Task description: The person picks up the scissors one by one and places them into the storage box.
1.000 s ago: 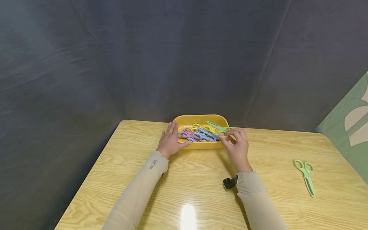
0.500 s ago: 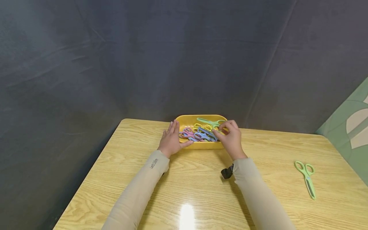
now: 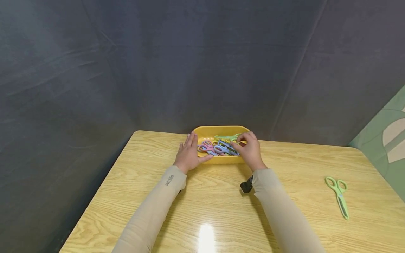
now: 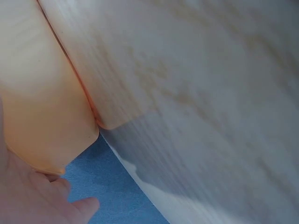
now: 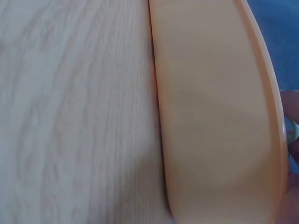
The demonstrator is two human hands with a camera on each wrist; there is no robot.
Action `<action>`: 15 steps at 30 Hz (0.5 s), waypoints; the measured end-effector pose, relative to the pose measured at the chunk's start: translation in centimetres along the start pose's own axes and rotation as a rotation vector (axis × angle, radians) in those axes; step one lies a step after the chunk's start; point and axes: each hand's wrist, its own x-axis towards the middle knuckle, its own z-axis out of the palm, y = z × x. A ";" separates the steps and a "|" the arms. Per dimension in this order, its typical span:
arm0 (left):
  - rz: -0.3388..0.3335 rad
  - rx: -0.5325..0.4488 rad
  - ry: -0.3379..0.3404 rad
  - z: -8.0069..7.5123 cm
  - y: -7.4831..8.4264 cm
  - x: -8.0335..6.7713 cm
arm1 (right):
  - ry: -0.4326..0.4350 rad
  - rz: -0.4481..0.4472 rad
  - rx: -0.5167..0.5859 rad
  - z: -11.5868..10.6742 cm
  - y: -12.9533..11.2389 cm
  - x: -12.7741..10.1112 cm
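Observation:
A yellow plastic tray (image 3: 221, 160) holds pink scissors (image 3: 207, 145), blue scissors (image 3: 220, 149) and yellow scissors, the last mostly covered. My left hand (image 3: 187, 155) rests along the tray's left end, fingers straight at the rim and thumb by the front edge. In the left wrist view, that hand (image 4: 39, 198) lies against the tray's wall (image 4: 51, 102). My right hand (image 3: 250, 148) reaches over the right end and pinches green scissors (image 3: 226, 137) by the handles, blades pointing left, low over the pile. The right wrist view shows mostly the tray's outer wall (image 5: 217, 107), with fingers at the edge.
A second pair of green scissors (image 3: 338, 196) lies on the wood-grain table (image 3: 177, 211) at the right, handles away from me. Dark fabric (image 3: 202, 70) hangs right behind the tray and the table's back edge. A green patterned panel (image 3: 389, 133) stands at far right.
My right hand has moved left and inward over the tray, carrying the green scissors, whose blades now lie lower and flatter over the pile. The left hand has stayed in place.

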 end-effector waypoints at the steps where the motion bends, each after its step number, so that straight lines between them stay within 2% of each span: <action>1: -0.002 0.000 0.000 -0.1 0.0 0.0 | -0.002 -0.002 -0.003 0.0 0.0 0.0; 8: 0.005 0.000 0.000 -0.2 0.3 -0.2 | -0.040 0.017 -0.053 -0.1 -0.2 0.1; 15: 0.013 0.015 0.007 -0.1 0.4 -0.3 | -0.115 0.013 -0.137 -0.1 -0.1 0.2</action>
